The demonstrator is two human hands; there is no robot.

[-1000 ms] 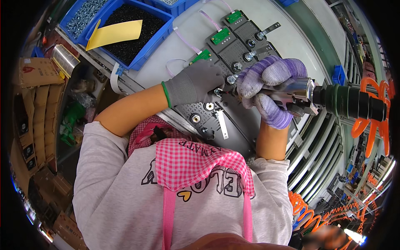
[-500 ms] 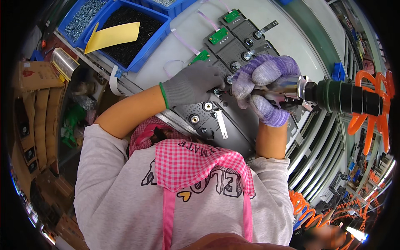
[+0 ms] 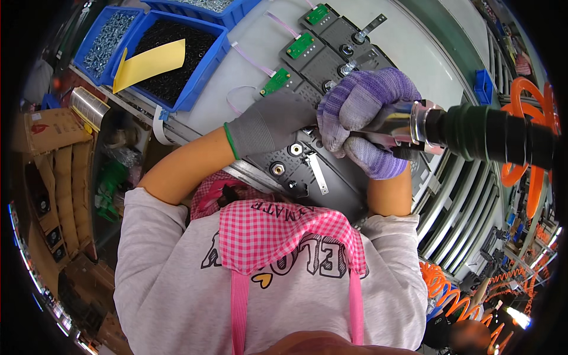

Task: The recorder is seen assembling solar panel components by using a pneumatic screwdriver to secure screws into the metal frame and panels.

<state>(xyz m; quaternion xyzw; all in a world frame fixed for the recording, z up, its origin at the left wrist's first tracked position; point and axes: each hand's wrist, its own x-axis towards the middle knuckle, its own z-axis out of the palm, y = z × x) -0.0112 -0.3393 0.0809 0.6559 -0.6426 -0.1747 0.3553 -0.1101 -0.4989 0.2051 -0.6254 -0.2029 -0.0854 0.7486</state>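
My right hand (image 3: 368,109), in a purple knitted glove, is wrapped round a pneumatic screwdriver (image 3: 417,127) with a silver body. The tool lies almost sideways, its tip hidden behind the fingers. Close against it on the left is my left hand (image 3: 273,121) in a grey glove with a green cuff. Its fingers are curled together at the panel; whatever they pinch is hidden. Under both hands lies a black panel (image 3: 349,186) with brass-centred fittings (image 3: 295,149) and a narrow metal strip (image 3: 318,174). Beyond it, similar black panels carry knobs and green circuit boards (image 3: 300,45).
Blue bins at the far left hold black screws (image 3: 171,53) and silver screws (image 3: 109,44). A yellow paper slip (image 3: 151,62) lies across the black ones. An orange coiled air hose (image 3: 535,189) hangs at the right, beside a metal rack (image 3: 452,216). Cardboard boxes (image 3: 56,133) stand at the left.
The right hand and screwdriver have shifted slightly left, closer to the left hand. The left hand stays at the panel. The whole view has shifted a little.
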